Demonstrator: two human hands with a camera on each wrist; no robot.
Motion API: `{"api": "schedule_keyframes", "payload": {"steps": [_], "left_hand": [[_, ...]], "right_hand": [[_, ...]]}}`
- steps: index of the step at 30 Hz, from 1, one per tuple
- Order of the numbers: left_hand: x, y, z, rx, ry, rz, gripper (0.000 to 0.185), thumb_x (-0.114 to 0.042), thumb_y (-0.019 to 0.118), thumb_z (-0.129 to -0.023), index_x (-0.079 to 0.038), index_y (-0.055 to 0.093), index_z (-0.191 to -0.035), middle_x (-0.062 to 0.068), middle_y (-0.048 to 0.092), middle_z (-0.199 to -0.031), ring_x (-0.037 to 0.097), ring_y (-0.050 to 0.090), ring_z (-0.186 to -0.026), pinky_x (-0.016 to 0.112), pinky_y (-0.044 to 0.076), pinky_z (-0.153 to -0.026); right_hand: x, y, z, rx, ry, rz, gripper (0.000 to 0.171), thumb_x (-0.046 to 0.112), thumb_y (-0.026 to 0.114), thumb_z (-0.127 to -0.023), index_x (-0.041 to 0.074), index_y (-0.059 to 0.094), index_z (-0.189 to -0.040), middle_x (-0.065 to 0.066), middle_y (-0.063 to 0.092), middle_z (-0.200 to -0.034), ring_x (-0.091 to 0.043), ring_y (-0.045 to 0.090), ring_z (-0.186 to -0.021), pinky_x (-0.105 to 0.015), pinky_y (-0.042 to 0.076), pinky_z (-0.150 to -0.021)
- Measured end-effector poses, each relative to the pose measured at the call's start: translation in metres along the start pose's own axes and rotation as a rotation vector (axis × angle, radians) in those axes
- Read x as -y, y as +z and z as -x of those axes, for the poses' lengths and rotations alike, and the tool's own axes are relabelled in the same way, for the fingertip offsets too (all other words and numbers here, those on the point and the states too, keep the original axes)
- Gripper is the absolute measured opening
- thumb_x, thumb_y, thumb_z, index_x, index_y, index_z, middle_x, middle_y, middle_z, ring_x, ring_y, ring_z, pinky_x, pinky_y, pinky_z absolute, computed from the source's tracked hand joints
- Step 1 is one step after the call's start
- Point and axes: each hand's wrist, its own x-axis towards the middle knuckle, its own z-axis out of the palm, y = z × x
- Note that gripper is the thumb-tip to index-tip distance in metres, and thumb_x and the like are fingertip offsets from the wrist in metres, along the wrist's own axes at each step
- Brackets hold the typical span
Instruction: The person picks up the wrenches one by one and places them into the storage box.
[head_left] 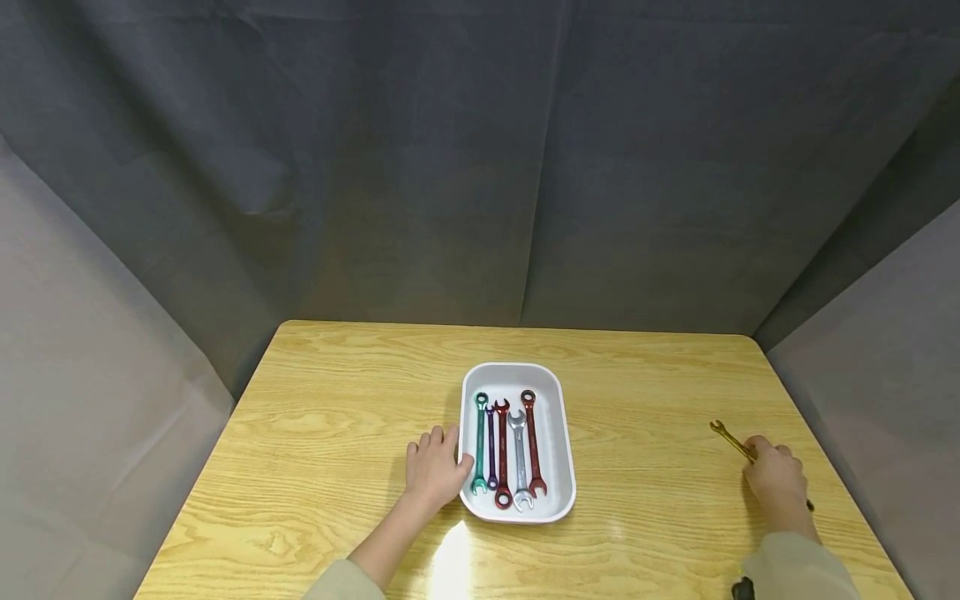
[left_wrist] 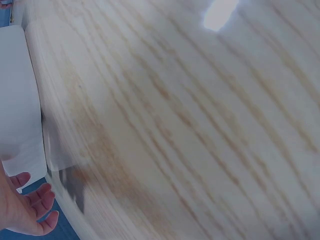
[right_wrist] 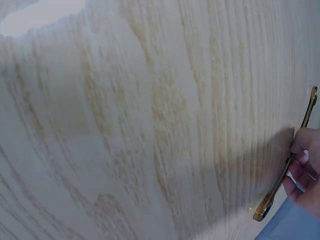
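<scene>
A white tray (head_left: 561,454) sits on the table with several combination wrenches laid lengthwise in it: a green wrench (head_left: 481,442), a small purple wrench (head_left: 492,450), a red wrench (head_left: 502,450), a silver wrench (head_left: 520,458) and, rightmost, a second red wrench (head_left: 533,442). My left hand (head_left: 435,468) is at the tray's left side, thumb by the rim and fingers loosely extended outside it. Far to the right, my right hand (head_left: 777,479) pinches a gold wrench (head_left: 731,437) around its middle. In the right wrist view the gold wrench (right_wrist: 267,202) slants past the fingers, both ends showing.
The wood-grain table (head_left: 330,400) has rounded back corners. Behind it hangs a dark grey curtain (head_left: 420,167), with lighter grey panels on the left (head_left: 90,375) and right (head_left: 885,375). A bright glare patch (head_left: 452,562) lies on the table before the tray.
</scene>
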Motion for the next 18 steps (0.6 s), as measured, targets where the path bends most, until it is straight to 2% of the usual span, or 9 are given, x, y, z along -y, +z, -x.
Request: {"api": "schedule_keyframes", "payload": {"steps": [9,18], "left_hand": [[-0.0001,0.0012,-0.0010,0.004,-0.006,0.002,0.048,-0.043,0.048,-0.084,-0.014,0.050,-0.123,0.011,0.054,-0.108,0.025,0.048,-0.091,0.042,0.036,-0.078],[-0.0001,0.0013,-0.0003,0.004,-0.001,-0.001,0.047,-0.041,0.048,-0.084,-0.014,0.050,-0.122,0.011,0.054,-0.107,0.026,0.049,-0.092,0.042,0.035,-0.079]], "right_hand": [[-0.0014,-0.0034,-0.0014,0.029,-0.065,0.035,0.038,0.005,0.060,-0.080,-0.007,0.041,-0.110,-0.033,0.052,-0.089,-0.051,0.050,-0.082,-0.052,0.042,-0.063],[-0.0024,-0.0038,-0.0031,0.068,-0.069,0.041,0.035,0.007,0.062,-0.079,-0.005,0.042,-0.105,-0.026,0.055,-0.083,-0.043,0.054,-0.075,-0.047,0.043,-0.059]]}}
